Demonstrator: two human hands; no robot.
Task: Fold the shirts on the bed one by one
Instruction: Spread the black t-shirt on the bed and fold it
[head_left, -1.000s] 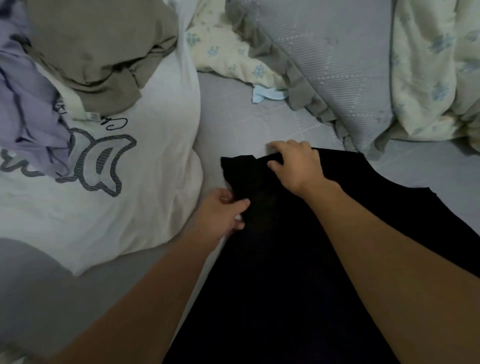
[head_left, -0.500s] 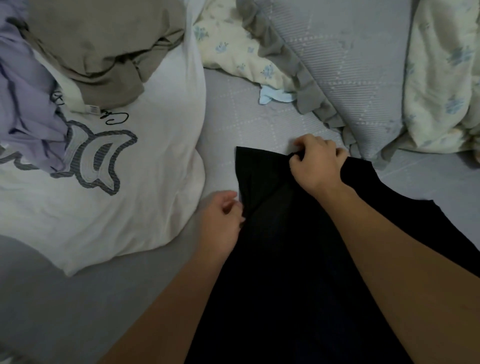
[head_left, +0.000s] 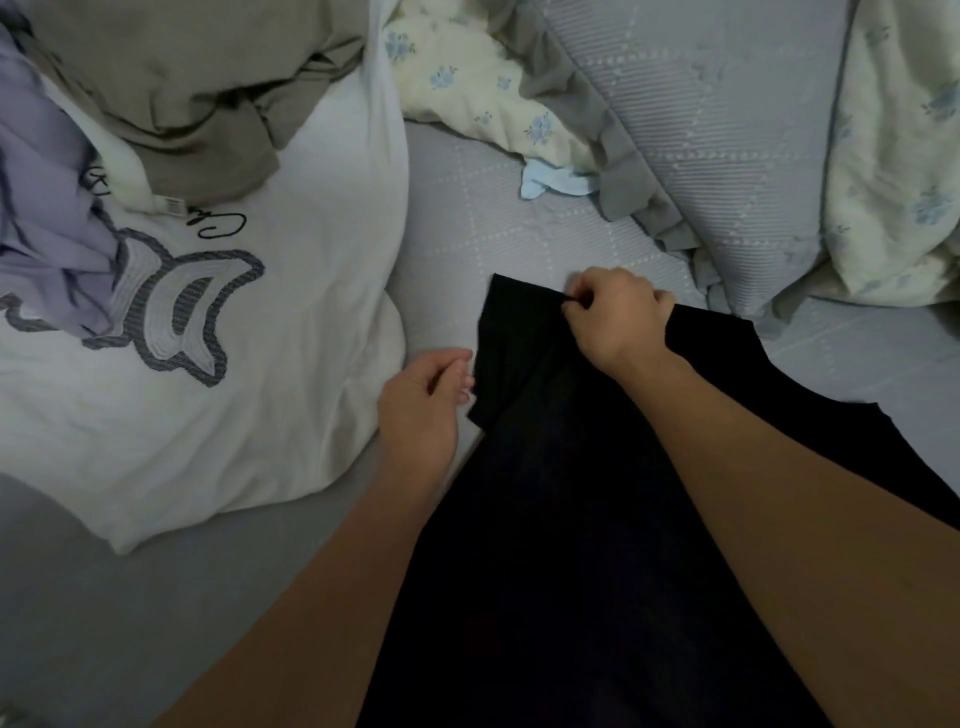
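A black shirt lies spread on the grey bed, running from the lower middle toward the pillows. My right hand pinches its far top edge between thumb and fingers. Beside the shirt's left edge, at the sleeve, is my left hand; its fingers are curled and its fingertips touch the cloth, and whether it grips the fabric is not visible. To the left lies a white shirt with a grey printed letter. A purple shirt and an olive shirt are heaped on it.
A grey ruffled pillow and a floral cream quilt fill the far right. A floral pillow and a small light blue cloth lie behind the black shirt. Bare grey sheet shows at lower left.
My right hand has closed into a pinch on the shirt's top edge and drawn it outward. The left sleeve has unfolded flatter, and my left hand has slid a little left of it.
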